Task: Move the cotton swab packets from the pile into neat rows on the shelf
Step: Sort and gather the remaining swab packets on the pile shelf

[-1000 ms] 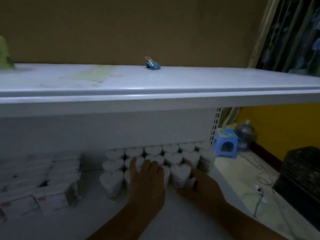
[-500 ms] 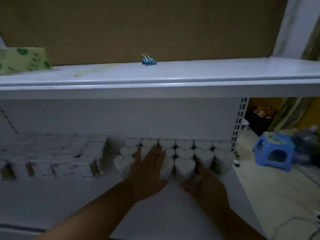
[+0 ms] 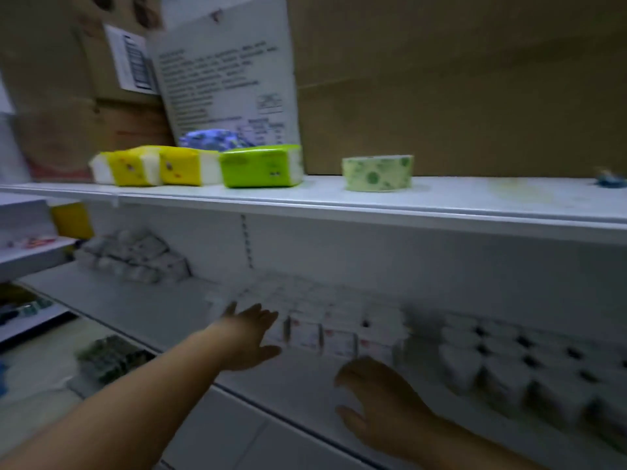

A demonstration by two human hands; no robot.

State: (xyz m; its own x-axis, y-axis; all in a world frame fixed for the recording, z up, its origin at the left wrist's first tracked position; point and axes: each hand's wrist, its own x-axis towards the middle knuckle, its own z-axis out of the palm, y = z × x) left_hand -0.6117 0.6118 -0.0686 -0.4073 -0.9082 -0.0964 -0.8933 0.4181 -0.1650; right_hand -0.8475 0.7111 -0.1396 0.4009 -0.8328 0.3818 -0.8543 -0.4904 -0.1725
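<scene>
The view is blurred by motion. White rectangular cotton swab packets stand in rows on the middle shelf. Heart-shaped white packets fill rows to their right. A loose pile of packets lies further left at the back of the same shelf. My left hand is open, fingers spread, at the left end of the rectangular rows, holding nothing. Open and empty as well, my right hand hovers over the shelf just in front of the rows.
The upper shelf carries yellow and green tissue packs, a pale green pack and a blue clip. Cardboard boxes stand behind. A lower shelf holds dark packets. Another shelf unit sits at far left.
The view has swung left, from the heart-shaped packets to the rectangular ones. Both hands have left the heart-shaped rows and moved left, still empty.
</scene>
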